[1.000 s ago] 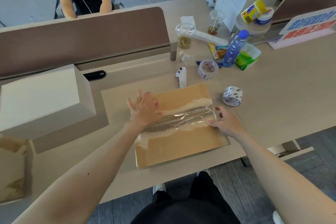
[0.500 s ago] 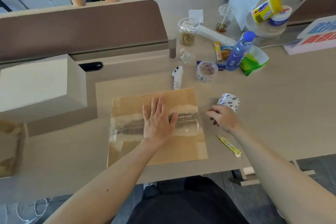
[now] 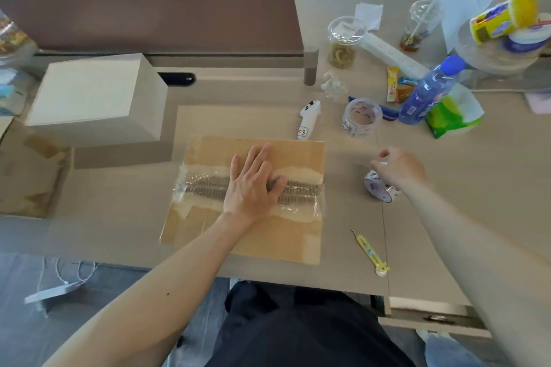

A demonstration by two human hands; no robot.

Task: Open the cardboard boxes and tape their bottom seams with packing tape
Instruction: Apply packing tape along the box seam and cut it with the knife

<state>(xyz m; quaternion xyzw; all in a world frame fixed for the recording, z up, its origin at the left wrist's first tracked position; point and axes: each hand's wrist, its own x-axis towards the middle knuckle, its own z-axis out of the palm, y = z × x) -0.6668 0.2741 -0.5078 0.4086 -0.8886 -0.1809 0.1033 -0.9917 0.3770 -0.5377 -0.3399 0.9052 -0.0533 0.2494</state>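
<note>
While L hand (image 3: 253, 188) presses crinkly tape (image 3: 301, 188), R hand (image 3: 398, 168) holds roll (image 3: 377, 189).

Brown cardboard box (image 3: 268, 235), yellow cutter (image 3: 370, 253), blue-capped bottle (image 3: 426, 92), green tissue pack (image 3: 450, 113)

The left hand (image 3: 253, 188) lay flat, palm down, its straight fingers slightly spread and pointing away and a little to the right, the thumb stretched out to the right side. Its bare forearm (image 3: 167, 271) ran in from the lower left, wrist straight. The right hand (image 3: 396, 168) was held off to the right, well apart from the left, knuckles up, with its fingers curled over a roll of tape (image 3: 380, 189). The bare right forearm (image 3: 465, 235) came in from the lower right edge.
</note>
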